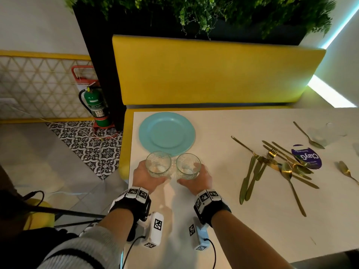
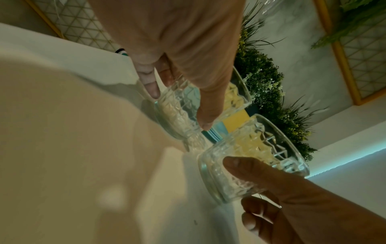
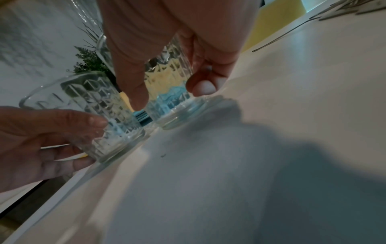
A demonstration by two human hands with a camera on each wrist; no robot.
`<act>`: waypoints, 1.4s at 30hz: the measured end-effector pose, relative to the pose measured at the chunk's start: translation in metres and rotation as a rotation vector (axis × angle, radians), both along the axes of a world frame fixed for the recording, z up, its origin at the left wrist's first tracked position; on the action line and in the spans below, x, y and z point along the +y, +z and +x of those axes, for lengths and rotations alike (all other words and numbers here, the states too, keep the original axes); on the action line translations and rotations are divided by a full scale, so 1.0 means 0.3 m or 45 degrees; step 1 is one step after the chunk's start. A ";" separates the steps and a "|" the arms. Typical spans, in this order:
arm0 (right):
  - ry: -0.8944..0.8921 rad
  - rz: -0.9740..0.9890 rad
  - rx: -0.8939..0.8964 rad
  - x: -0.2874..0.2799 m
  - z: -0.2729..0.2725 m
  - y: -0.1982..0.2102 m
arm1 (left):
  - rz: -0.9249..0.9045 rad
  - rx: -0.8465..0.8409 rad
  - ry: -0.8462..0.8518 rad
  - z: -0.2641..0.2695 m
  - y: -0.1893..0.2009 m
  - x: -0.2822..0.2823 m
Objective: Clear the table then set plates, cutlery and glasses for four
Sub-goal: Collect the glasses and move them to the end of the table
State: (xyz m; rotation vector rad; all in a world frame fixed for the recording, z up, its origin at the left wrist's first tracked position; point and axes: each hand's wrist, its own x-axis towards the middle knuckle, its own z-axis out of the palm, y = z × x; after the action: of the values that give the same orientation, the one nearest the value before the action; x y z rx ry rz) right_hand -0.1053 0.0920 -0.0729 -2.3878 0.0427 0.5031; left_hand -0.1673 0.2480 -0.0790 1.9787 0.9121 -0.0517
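I have each hand wrapped round a tumbler: my left hand (image 1: pixel 144 176) curls thumb and fingers about the left glass (image 1: pixel 158 164), and my right hand (image 1: pixel 197 180) does the same with the right glass (image 1: pixel 188 166), thumbs on the near side and fingers round the outer walls, low on the cut pattern. From the wrist views both bases look to be on or just at the white table (image 1: pixel 223 210); I cannot tell for certain whether either has lifted clear. The two glasses stand upright, just beside each other with a narrow gap, and just in front of the stack of blue plates (image 1: pixel 167 131), whose near rim they partly cover in the head view. I judge the step in hand is carrying this pair to their places, so I would keep them apart as they rise, since patterned glass rims knocking together could chip, and lift straight up before travelling so neither base clips the plate rim. A firm hold low on the walls seems right; smooth glass may slip if I squeeze only lightly. Further right lies the loose pile of gold cutlery (image 1: pixel 272 164), with a purple round card (image 1: pixel 307 156) beneath part of it and another clear glass (image 1: pixel 328 133) near the far edge; none of the four places looks laid yet.
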 end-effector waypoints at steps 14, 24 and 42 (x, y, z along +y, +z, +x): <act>-0.008 0.084 0.076 0.051 0.047 0.001 | 0.006 -0.059 0.022 0.052 -0.064 0.043; 0.041 0.084 0.113 0.046 0.063 -0.024 | 0.051 -0.051 -0.010 0.049 -0.060 0.040; -0.369 0.322 0.020 -0.500 0.219 0.285 | 0.188 -0.690 -0.415 0.345 0.403 -0.461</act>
State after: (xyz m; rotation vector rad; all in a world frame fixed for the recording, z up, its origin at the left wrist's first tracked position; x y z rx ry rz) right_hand -0.0396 -0.0579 0.0125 -2.0856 0.3095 0.3658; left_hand -0.0637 0.1097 0.0419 2.1060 0.2466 0.3600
